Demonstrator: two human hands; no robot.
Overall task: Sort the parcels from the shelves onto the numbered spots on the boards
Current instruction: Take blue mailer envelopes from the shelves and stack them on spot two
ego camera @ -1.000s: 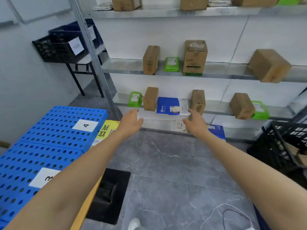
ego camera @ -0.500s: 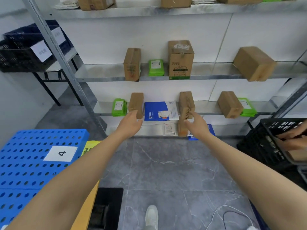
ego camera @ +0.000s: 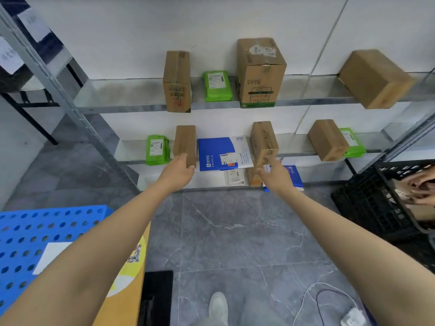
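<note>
Hands reach toward the lower shelf (ego camera: 131, 149) of a metal rack. The left hand (ego camera: 177, 172) is at the bottom front of a narrow brown box (ego camera: 185, 143) standing upright on that shelf; its fingers overlap the box's lower edge, but I cannot tell whether the grip has closed on the box or only touches it. The right hand (ego camera: 274, 176) is at the base of a second upright brown box (ego camera: 263, 142), its fingers spread fairly wide and not wrapped around anything.

Between the two boxes a blue and white envelope (ego camera: 222, 154) lies flat on the shelf. A stack of green pouches (ego camera: 156, 150) sits just left of the narrow box. Further right on the same shelf is a tilted brown box (ego camera: 328, 140), with more green pouches (ego camera: 353, 143) behind it. Below, on the lowest level, another blue envelope (ego camera: 293, 176) shows partly behind the right hand.

The upper shelf (ego camera: 122, 97) carries a tall box (ego camera: 177, 81), a green pouch (ego camera: 217, 85), a large carton (ego camera: 259, 71) with a green band at its foot, and a tilted box (ego camera: 374, 77) at the far right.

A blue perforated board (ego camera: 30, 234) with a white label lies at lower left. A black crate (ego camera: 376, 203) stands on the grey tiled floor (ego camera: 235, 231) at right.
</note>
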